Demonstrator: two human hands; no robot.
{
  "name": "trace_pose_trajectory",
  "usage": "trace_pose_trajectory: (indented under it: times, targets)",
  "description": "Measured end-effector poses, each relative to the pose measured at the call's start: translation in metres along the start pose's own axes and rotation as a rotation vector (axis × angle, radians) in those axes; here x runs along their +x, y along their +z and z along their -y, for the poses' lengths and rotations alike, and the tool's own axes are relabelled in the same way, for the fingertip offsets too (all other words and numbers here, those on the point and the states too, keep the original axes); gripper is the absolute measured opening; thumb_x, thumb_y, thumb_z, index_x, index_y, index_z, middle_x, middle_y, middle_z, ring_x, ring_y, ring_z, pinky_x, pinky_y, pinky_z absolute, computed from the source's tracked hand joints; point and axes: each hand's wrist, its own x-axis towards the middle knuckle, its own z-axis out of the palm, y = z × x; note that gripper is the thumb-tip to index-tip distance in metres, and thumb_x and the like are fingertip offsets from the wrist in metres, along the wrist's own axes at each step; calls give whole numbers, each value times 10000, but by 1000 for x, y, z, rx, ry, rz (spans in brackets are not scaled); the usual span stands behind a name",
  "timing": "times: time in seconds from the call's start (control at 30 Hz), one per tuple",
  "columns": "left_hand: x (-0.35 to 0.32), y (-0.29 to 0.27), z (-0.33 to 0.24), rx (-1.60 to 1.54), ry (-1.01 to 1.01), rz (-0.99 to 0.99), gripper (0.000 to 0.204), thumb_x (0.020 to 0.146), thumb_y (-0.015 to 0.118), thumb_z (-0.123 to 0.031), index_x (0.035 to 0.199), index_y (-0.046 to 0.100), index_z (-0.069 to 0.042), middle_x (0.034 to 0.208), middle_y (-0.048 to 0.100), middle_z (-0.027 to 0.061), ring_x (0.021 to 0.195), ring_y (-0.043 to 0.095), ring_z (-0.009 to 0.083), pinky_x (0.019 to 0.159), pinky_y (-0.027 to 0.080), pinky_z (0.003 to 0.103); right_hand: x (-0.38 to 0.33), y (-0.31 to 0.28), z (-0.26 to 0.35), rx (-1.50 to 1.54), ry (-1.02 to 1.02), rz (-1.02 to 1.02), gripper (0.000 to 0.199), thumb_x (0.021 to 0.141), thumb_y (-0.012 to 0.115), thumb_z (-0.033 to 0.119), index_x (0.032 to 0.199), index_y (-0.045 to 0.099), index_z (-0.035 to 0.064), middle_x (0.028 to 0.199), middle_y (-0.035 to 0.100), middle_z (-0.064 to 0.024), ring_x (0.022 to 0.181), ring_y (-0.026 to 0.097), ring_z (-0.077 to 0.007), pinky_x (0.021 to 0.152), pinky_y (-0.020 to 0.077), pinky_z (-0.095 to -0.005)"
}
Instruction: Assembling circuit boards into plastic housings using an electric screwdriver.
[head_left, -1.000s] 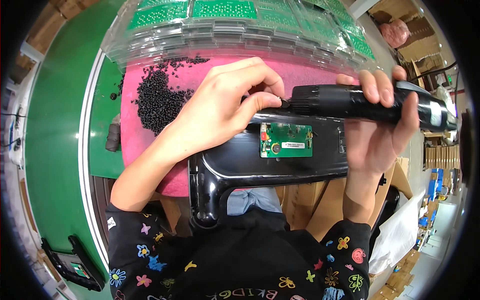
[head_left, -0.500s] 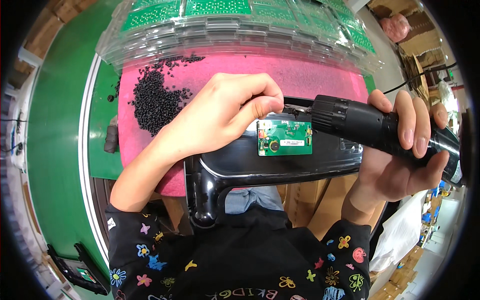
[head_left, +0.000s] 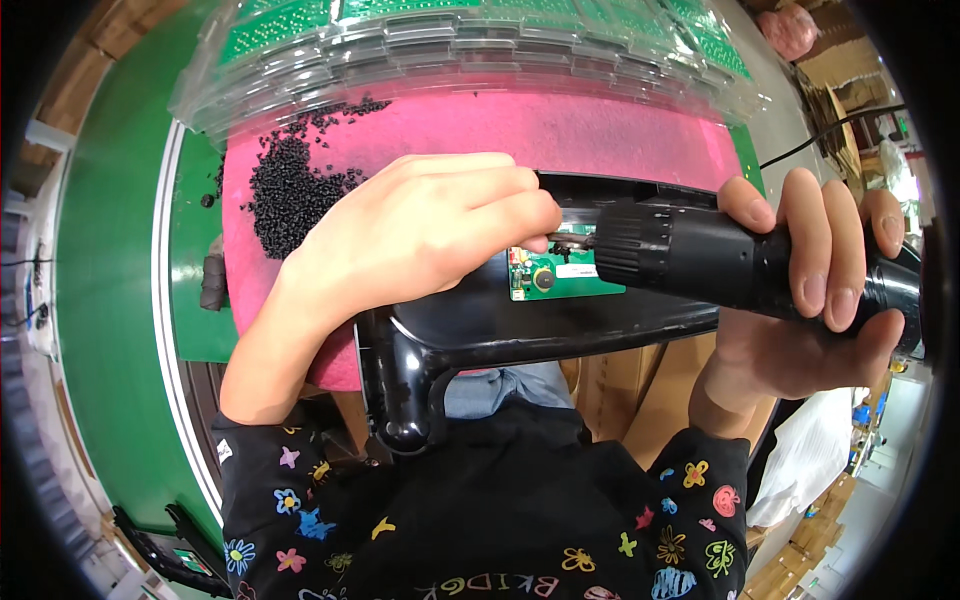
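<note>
My right hand point(head_left: 800, 275) is wrapped round a black electric screwdriver point(head_left: 690, 250), which lies level with its head pointing left. Its metal bit point(head_left: 572, 240) reaches into the pinched fingertips of my left hand point(head_left: 440, 225); those fingers hide the tip and any screw on it. Small dark screws cling to the underside of the bit. Beneath the tool sits a green circuit board point(head_left: 545, 282), partly covered by the screwdriver head. It rests in a glossy black plastic housing point(head_left: 560, 330) with a rounded arm at its left end.
A heap of small black screws point(head_left: 285, 195) lies on the pink mat point(head_left: 440, 125) to the left. Clear plastic trays point(head_left: 450, 65) with green boards are stacked at the back. A dark cylindrical piece point(head_left: 213, 283) sits by the mat. Another black housing point(head_left: 170, 550) is lower left.
The screwdriver head has moved left and slightly down, now covering more of the circuit board. My left fingertips have shifted left and down with the bit.
</note>
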Motion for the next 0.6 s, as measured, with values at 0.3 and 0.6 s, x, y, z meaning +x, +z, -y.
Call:
trace_pose_trajectory:
  times: [0.3,0.6]
  targets:
    - [4,10,-4,-25,-26,-2,227,742,753,-28,918,610,-18,727,596,92,633,590,276,539,465,367,-5,-5,-2,3,-29,56,403,800,791,200,1077,499,174,725,536,103,734,517,-67,884,327,-341]
    - [0,12,-12,12,-401,174,190,890,692,-154,857,593,6,746,644,122,684,646,337,624,509,381,-3,-43,15,-527,-23,95,306,901,589,265,1133,514,81,679,487,41,654,455,-105,709,351,-299]
